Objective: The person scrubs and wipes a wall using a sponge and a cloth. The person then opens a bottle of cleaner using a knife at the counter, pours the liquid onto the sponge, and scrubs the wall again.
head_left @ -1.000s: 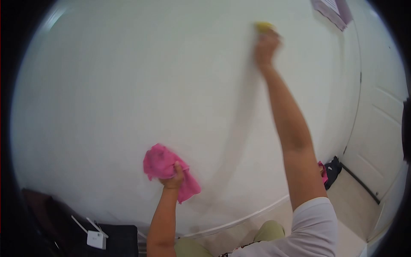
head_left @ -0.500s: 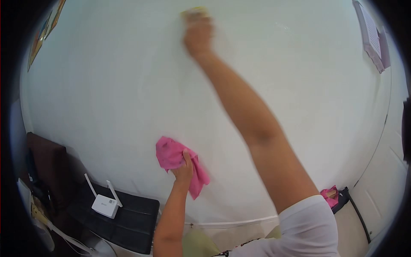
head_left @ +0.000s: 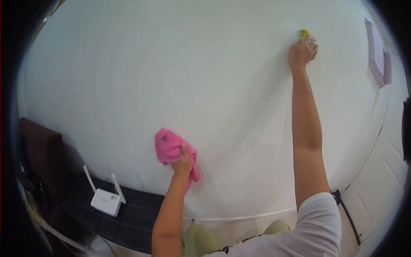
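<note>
High on the white wall (head_left: 192, 94), toward the right, my right hand (head_left: 303, 53) is stretched out at arm's length and closed on a small yellow and white sponge (head_left: 305, 33). My fingers cover much of the sponge, and it appears to be against the wall. Lower down and left of centre, my left hand (head_left: 183, 163) grips a crumpled pink cloth (head_left: 169, 147). Part of the cloth hangs below the hand, close in front of the wall.
At lower left a white router (head_left: 105, 202) with two antennas sits on a black padded seat (head_left: 137, 222). A brown chair back (head_left: 43, 143) stands behind it. A pale wall-mounted object (head_left: 376, 55) is at upper right, beside a white door (head_left: 381, 184).
My right hand has swept the sponge across the wall from upper centre to upper right. The left hand still holds the pink cloth in nearly the same place. The view has shifted slightly.
</note>
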`<state>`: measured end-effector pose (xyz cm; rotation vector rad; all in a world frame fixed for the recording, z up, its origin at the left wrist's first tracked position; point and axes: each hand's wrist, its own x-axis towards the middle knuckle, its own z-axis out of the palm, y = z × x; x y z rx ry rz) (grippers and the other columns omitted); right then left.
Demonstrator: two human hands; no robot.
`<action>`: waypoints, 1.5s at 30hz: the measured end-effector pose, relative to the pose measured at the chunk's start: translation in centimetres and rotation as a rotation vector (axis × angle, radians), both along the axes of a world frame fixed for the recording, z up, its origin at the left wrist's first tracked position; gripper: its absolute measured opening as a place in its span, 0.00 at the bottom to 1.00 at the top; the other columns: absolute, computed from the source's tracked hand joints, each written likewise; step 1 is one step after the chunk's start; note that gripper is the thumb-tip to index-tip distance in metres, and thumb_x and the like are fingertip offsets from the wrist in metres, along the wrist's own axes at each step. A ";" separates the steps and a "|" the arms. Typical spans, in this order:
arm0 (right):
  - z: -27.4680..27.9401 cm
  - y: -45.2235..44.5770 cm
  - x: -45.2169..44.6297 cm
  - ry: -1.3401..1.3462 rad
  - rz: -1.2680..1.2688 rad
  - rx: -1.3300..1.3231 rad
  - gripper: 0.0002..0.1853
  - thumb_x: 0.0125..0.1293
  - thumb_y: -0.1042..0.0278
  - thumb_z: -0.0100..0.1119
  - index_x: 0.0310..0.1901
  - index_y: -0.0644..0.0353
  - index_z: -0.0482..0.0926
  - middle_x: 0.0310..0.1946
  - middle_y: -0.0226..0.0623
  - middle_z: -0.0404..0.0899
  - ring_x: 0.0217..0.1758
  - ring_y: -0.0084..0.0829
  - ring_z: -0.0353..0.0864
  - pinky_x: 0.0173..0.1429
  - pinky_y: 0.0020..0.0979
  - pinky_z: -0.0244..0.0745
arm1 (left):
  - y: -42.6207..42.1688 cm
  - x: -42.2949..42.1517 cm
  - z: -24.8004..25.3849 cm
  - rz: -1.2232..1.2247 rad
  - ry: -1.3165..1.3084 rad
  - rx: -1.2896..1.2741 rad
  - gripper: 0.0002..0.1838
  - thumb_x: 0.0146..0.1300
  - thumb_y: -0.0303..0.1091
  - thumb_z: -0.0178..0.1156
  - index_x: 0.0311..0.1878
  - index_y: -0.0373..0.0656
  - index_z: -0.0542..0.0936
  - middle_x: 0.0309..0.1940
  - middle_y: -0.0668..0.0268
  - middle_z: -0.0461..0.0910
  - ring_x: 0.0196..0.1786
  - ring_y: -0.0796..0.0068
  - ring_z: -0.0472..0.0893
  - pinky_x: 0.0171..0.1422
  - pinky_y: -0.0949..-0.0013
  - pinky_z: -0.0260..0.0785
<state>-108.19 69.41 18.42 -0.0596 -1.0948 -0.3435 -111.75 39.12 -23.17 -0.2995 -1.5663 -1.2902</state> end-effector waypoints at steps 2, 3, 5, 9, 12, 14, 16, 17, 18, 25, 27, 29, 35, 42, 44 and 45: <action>-0.8 -2.4 -1.0 0.201 -0.006 0.080 0.21 0.53 0.77 0.47 0.51 0.71 0.72 0.43 0.48 0.77 0.48 0.47 0.73 0.67 0.40 0.57 | -0.5 0.0 -0.3 0.022 -0.014 -0.048 0.18 0.69 0.41 0.45 0.44 0.35 0.75 0.42 0.53 0.77 0.48 0.53 0.74 0.56 0.57 0.62; -1.9 -6.5 -1.2 0.123 -0.095 0.208 0.23 0.51 0.79 0.46 0.52 0.74 0.70 0.45 0.51 0.77 0.50 0.50 0.72 0.70 0.43 0.52 | -0.6 0.1 -0.4 0.022 0.001 -0.104 0.18 0.69 0.42 0.45 0.45 0.35 0.75 0.42 0.52 0.77 0.48 0.52 0.74 0.56 0.57 0.62; -4.8 -14.6 -6.3 -0.265 0.089 0.146 0.25 0.50 0.78 0.46 0.53 0.74 0.69 0.51 0.55 0.72 0.61 0.50 0.65 0.70 0.46 0.52 | -1.1 0.3 -0.1 -0.039 -0.038 -0.107 0.18 0.69 0.42 0.45 0.46 0.35 0.74 0.45 0.52 0.76 0.48 0.52 0.74 0.56 0.57 0.62; -17.3 -31.8 -7.8 -0.413 0.428 0.542 0.26 0.53 0.77 0.45 0.57 0.76 0.64 0.55 0.66 0.65 0.62 0.54 0.65 0.67 0.46 0.58 | -2.1 0.5 -1.3 -0.166 -0.109 -0.113 0.21 0.70 0.43 0.42 0.52 0.33 0.71 0.49 0.51 0.74 0.54 0.52 0.71 0.61 0.58 0.58; -26.4 -31.7 -6.7 -0.730 0.386 0.889 0.25 0.58 0.73 0.45 0.59 0.71 0.65 0.59 0.55 0.65 0.63 0.47 0.63 0.68 0.44 0.57 | -3.3 1.8 -2.9 -0.252 -0.137 0.051 0.20 0.69 0.41 0.43 0.53 0.33 0.70 0.50 0.49 0.73 0.54 0.50 0.70 0.60 0.55 0.59; -29.9 -28.2 -5.9 -0.940 0.441 1.054 0.22 0.60 0.71 0.46 0.57 0.64 0.70 0.60 0.47 0.66 0.66 0.42 0.61 0.70 0.44 0.54 | -3.5 1.0 -6.3 -0.180 -0.141 0.023 0.20 0.69 0.40 0.44 0.54 0.32 0.69 0.51 0.49 0.72 0.56 0.50 0.69 0.61 0.55 0.58; -27.8 -24.9 -5.8 -1.219 0.613 0.834 0.20 0.60 0.71 0.47 0.55 0.57 0.74 0.62 0.41 0.65 0.68 0.39 0.59 0.72 0.44 0.50 | -4.0 0.7 -7.8 -0.101 -0.151 -0.004 0.21 0.69 0.40 0.44 0.55 0.32 0.68 0.51 0.48 0.72 0.57 0.49 0.68 0.62 0.55 0.57; -25.1 -23.4 -5.0 -1.004 0.429 0.922 0.21 0.58 0.74 0.47 0.56 0.55 0.74 0.61 0.41 0.65 0.68 0.38 0.59 0.72 0.46 0.50 | -4.0 0.8 -7.8 -0.098 -0.127 -0.010 0.21 0.69 0.40 0.44 0.56 0.31 0.68 0.52 0.48 0.71 0.57 0.49 0.68 0.63 0.56 0.57; -22.1 -22.5 -4.8 -0.841 0.342 0.864 0.23 0.56 0.77 0.47 0.55 0.56 0.74 0.61 0.41 0.66 0.67 0.39 0.61 0.71 0.48 0.51 | -3.8 0.7 -7.8 -0.094 -0.099 -0.013 0.22 0.69 0.40 0.44 0.56 0.31 0.67 0.52 0.47 0.71 0.57 0.48 0.68 0.63 0.56 0.57; -23.5 -26.8 -7.1 -0.705 0.345 0.730 0.24 0.55 0.77 0.46 0.57 0.65 0.68 0.57 0.51 0.68 0.60 0.44 0.68 0.68 0.46 0.57 | -3.8 0.7 -8.5 -0.108 -0.184 0.011 0.23 0.69 0.41 0.43 0.57 0.30 0.67 0.52 0.48 0.71 0.57 0.50 0.69 0.64 0.57 0.57; -31.2 -26.4 -5.8 -1.080 0.584 0.809 0.19 0.61 0.75 0.44 0.54 0.60 0.74 0.63 0.45 0.64 0.66 0.42 0.62 0.72 0.44 0.49 | -3.8 1.2 -9.3 -0.134 -0.216 0.037 0.23 0.69 0.42 0.43 0.57 0.30 0.68 0.52 0.49 0.71 0.57 0.51 0.69 0.64 0.58 0.57; -34.8 -23.9 -4.2 -1.218 0.379 1.160 0.18 0.62 0.71 0.45 0.52 0.59 0.76 0.64 0.44 0.63 0.68 0.40 0.59 0.73 0.44 0.47 | -3.8 1.9 -11.2 -0.156 -0.256 0.101 0.23 0.69 0.42 0.43 0.57 0.30 0.68 0.53 0.49 0.72 0.57 0.52 0.69 0.64 0.59 0.58; -17.8 -24.2 -7.7 -0.616 0.189 0.692 0.23 0.52 0.81 0.45 0.51 0.60 0.75 0.58 0.47 0.68 0.63 0.41 0.65 0.70 0.47 0.52 | -4.8 4.4 -17.6 -0.202 -0.386 0.380 0.24 0.69 0.42 0.43 0.57 0.30 0.68 0.53 0.50 0.72 0.57 0.55 0.71 0.63 0.62 0.59; -27.3 -39.3 -11.7 -0.743 0.577 0.643 0.18 0.53 0.76 0.47 0.47 0.69 0.74 0.52 0.51 0.70 0.53 0.44 0.72 0.54 0.42 0.73 | -7.1 4.3 -17.6 -0.350 -0.465 0.719 0.25 0.69 0.43 0.42 0.57 0.29 0.69 0.53 0.52 0.73 0.57 0.59 0.72 0.63 0.65 0.61; -38.1 -39.8 -12.9 -0.997 0.638 0.772 0.19 0.56 0.72 0.48 0.49 0.71 0.73 0.51 0.50 0.73 0.57 0.47 0.68 0.56 0.44 0.70 | -8.1 3.1 -17.8 -0.460 -0.561 0.856 0.25 0.69 0.43 0.42 0.57 0.29 0.69 0.53 0.52 0.73 0.57 0.60 0.72 0.63 0.66 0.61; -41.3 -38.2 -9.9 -1.048 0.730 0.833 0.19 0.58 0.70 0.48 0.50 0.65 0.75 0.53 0.43 0.73 0.61 0.43 0.67 0.63 0.45 0.64 | -8.8 2.3 -18.2 -0.537 -0.592 0.914 0.25 0.69 0.43 0.42 0.57 0.29 0.69 0.53 0.52 0.74 0.57 0.60 0.72 0.63 0.66 0.61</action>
